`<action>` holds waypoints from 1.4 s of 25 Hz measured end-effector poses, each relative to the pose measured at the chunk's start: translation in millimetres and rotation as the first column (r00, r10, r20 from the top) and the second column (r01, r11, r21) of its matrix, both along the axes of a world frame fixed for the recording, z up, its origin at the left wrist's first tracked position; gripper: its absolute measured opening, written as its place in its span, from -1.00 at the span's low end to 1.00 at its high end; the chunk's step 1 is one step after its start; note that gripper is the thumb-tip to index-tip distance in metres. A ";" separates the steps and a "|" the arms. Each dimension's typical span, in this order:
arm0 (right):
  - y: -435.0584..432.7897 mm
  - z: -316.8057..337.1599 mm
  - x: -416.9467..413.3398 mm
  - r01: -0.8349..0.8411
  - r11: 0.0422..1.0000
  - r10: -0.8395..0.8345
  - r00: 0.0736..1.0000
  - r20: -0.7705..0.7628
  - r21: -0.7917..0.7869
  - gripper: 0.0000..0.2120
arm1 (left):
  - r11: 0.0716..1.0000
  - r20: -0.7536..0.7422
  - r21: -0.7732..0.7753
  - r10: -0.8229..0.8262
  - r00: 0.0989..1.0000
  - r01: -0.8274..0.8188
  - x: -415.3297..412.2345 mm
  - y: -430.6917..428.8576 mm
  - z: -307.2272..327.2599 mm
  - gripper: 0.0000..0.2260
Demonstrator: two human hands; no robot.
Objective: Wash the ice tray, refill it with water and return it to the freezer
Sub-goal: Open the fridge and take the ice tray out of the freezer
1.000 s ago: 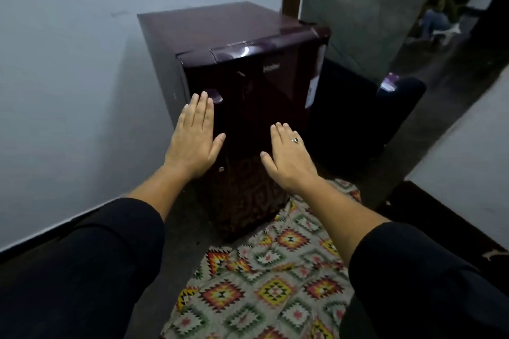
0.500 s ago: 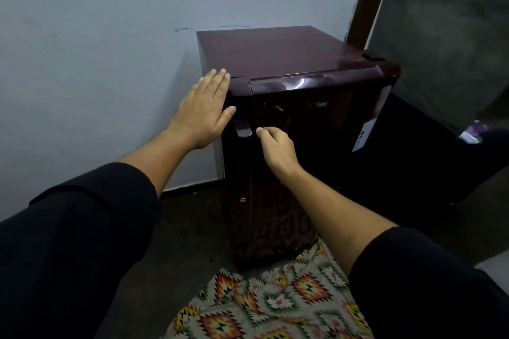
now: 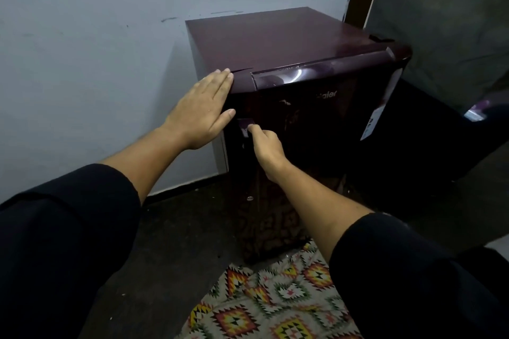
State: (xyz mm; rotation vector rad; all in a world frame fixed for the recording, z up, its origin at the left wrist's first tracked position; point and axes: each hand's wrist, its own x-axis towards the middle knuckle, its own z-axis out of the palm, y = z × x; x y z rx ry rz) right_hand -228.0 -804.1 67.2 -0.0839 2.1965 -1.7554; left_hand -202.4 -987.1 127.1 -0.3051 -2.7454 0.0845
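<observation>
A small maroon fridge (image 3: 275, 44) stood on the dark floor (image 3: 170, 242) against a pale wall (image 3: 82, 63), its door closed. The left hand (image 3: 203, 107) lay flat, fingers straight and together, against the fridge's upper left front corner. Just below it, the right hand (image 3: 265, 146) curled its fingers on the door handle (image 3: 245, 125) near the door's left edge. Both arms wore black sleeves (image 3: 63, 242). A white sticker (image 3: 382, 107) ran down the door's right edge. A patterned cloth (image 3: 275, 303) lay on the floor before the fridge.
</observation>
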 end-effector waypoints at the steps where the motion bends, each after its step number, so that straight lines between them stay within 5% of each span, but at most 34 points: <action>1: -1.8 0.5 3.9 0.002 1.000 -0.002 1.000 -0.007 0.001 -0.63 | 1.000 -0.001 -0.006 -0.021 1.000 0.021 -0.4 -3.5 -0.5 -0.30; 12: 21.8 -6.2 49.3 0.224 0.974 -0.218 0.968 -0.125 0.037 -0.49 | 0.937 -0.068 0.081 -0.334 0.940 0.339 31.7 2.2 -3.4 -0.36; 19: 107.1 -20.2 93.6 0.387 0.920 -0.391 0.901 -0.189 -0.060 -0.61 | 0.753 -0.126 0.291 -0.581 0.804 0.590 75.9 72.3 -17.5 -0.37; 23: 167.7 -24.0 111.6 0.439 0.894 -0.449 0.873 -0.192 -0.093 -0.48 | 0.631 -0.180 0.301 -0.699 0.692 0.715 89.9 122.8 -23.0 -0.38; 26: 209.5 -18.1 125.8 0.506 0.862 -0.502 0.840 -0.206 -0.036 -0.65 | 0.562 -0.192 0.307 -0.754 0.629 0.768 97.2 160.7 -26.4 -0.38; 31: 270.8 9.7 155.7 0.687 0.724 -0.590 0.659 -0.467 0.055 -0.85 | 0.547 -0.163 0.454 -0.725 0.669 0.703 97.2 207.8 -42.7 -0.39; 35: 296.4 47.5 176.9 0.649 0.761 -0.391 0.492 -0.778 0.028 -0.70 | 0.575 -0.084 0.530 -0.696 0.713 0.624 90.4 251.5 -53.3 -0.38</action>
